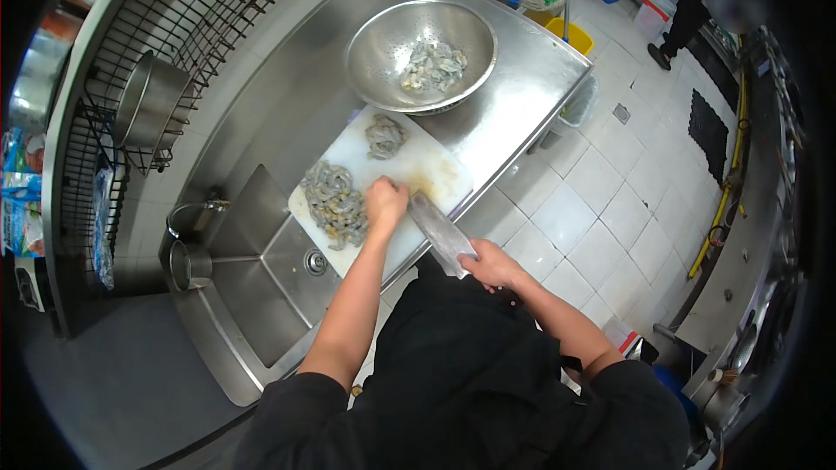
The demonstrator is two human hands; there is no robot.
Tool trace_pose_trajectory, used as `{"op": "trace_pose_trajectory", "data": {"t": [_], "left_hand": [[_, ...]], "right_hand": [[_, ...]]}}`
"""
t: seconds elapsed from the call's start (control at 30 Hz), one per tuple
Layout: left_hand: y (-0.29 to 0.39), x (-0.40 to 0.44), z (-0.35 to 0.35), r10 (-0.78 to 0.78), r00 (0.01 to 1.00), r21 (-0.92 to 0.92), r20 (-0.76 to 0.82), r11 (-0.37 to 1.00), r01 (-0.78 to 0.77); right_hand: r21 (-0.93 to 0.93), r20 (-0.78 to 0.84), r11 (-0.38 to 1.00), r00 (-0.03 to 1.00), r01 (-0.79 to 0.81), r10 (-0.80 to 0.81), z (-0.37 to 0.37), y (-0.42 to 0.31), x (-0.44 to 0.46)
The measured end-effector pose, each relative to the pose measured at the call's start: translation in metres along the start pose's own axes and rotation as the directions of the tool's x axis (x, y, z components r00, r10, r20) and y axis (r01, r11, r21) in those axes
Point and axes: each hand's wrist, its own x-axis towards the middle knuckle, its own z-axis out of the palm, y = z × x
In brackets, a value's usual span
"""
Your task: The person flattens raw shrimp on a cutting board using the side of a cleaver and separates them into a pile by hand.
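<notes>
One steel tabletop [531, 70] carries a white board [418, 161], with a colander [370, 61] of shrimp [434, 67] near the board's one o'clock. A big shrimp pile [333, 204] lies at its eight o'clock. A knife [442, 233] reaches over its four o'clock edge, the grip of the right hand [494, 263] clamped on the handle end. The left hand [387, 200] is over the middle, fingers bunched; I cannot tell what they hold. A small shrimp pile [385, 137] sits at twelve.
</notes>
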Motion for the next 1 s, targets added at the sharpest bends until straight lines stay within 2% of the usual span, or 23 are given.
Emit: {"op": "trace_pose_trajectory", "data": {"t": [0.03, 0.07, 0.13, 0.17, 0.23, 0.3, 0.33, 0.37, 0.4, 0.43, 0.53, 0.6, 0.67, 0.73, 0.77, 0.83, 1.0], "left_hand": [[0.002, 0.006, 0.0, 0.016, 1.0, 0.101, 0.016, 0.995, -0.017], [0.0, 0.016, -0.002, 0.014, 1.0, 0.102, 0.007, 0.995, -0.015], [-0.005, 0.042, -0.003, -0.017, 1.0, -0.226, 0.024, 0.974, 0.022], [-0.006, 0.053, -0.008, -0.015, 1.0, -0.228, 0.023, 0.974, 0.019], [-0.006, 0.071, -0.035, 0.071, 0.997, -0.409, -0.021, 0.91, -0.074], [-0.026, 0.089, -0.055, 0.129, 0.989, -0.104, -0.068, 0.985, -0.136], [-0.029, 0.089, -0.069, 0.13, 0.989, -0.104, -0.066, 0.985, -0.137], [-0.032, 0.088, -0.083, 0.084, 0.996, 0.164, 0.038, 0.982, -0.089], [-0.035, 0.086, -0.094, 0.011, 0.992, 0.424, 0.125, 0.904, -0.063], [-0.047, 0.088, -0.094, 0.012, 0.992, 0.425, 0.128, 0.903, -0.066], [-0.065, 0.083, -0.09, 0.028, 0.979, 0.347, 0.204, 0.933, -0.099], [-0.061, 0.07, -0.085, 0.275, 0.958, 0.049, 0.084, 0.959, -0.28], [-0.039, 0.045, -0.068, 0.417, 0.909, -0.064, -0.003, 0.907, -0.417], [-0.021, 0.021, -0.048, 0.484, 0.87, -0.093, 0.095, 0.874, -0.476], [-0.018, 0.011, -0.04, 0.481, 0.872, -0.096, 0.096, 0.876, -0.473], [-0.015, -0.001, -0.025, 0.575, 0.817, -0.189, 0.029, 0.806, -0.561], [-0.011, -0.003, -0.021, 0.501, 0.866, -0.236, 0.011, 0.842, -0.484]], "right_hand": [[-0.004, 0.004, 1.0, 1.0, 0.007, -0.007, -0.002, -0.003, 0.0], [-0.014, -0.024, 1.0, 0.999, -0.022, 0.021, -0.006, -0.006, -0.002], [-0.027, -0.057, 0.999, 0.997, -0.047, 0.046, -0.011, -0.013, 0.0], [-0.041, -0.074, 0.998, 0.996, -0.048, 0.045, -0.012, -0.014, 0.001], [-0.053, -0.093, 0.997, 0.995, -0.052, 0.047, -0.014, -0.014, 0.003], [-0.086, -0.125, 0.994, 0.991, -0.066, 0.055, -0.014, -0.011, 0.009], [-0.084, -0.126, 0.994, 0.99, -0.068, 0.057, -0.013, -0.013, 0.009], [-0.082, -0.135, 0.995, 0.99, -0.054, 0.042, -0.013, -0.015, 0.009], [-0.08, -0.144, 0.996, 0.989, -0.039, 0.027, -0.012, -0.017, 0.009], [-0.078, -0.146, 0.996, 0.989, -0.041, 0.029, -0.01, -0.016, 0.01], [-0.057, -0.149, 0.998, 0.988, -0.039, 0.03, -0.006, -0.012, 0.015], [-0.058, -0.161, 0.998, 0.987, -0.027, 0.018, -0.005, -0.01, 0.018], [-0.034, -0.192, 0.999, 0.981, -0.038, 0.031, -0.003, -0.01, 0.024], [-0.012, -0.222, 0.999, 0.974, -0.045, 0.041, -0.004, -0.01, 0.029], [0.029, -0.207, 0.999, 0.978, -0.036, 0.042, -0.005, -0.01, 0.032], [0.067, -0.194, 0.997, 0.98, -0.032, 0.045, -0.01, -0.01, 0.039], [0.219, -0.181, 0.975, 0.983, 0.047, -0.007, -0.012, -0.012, 0.06]]}}
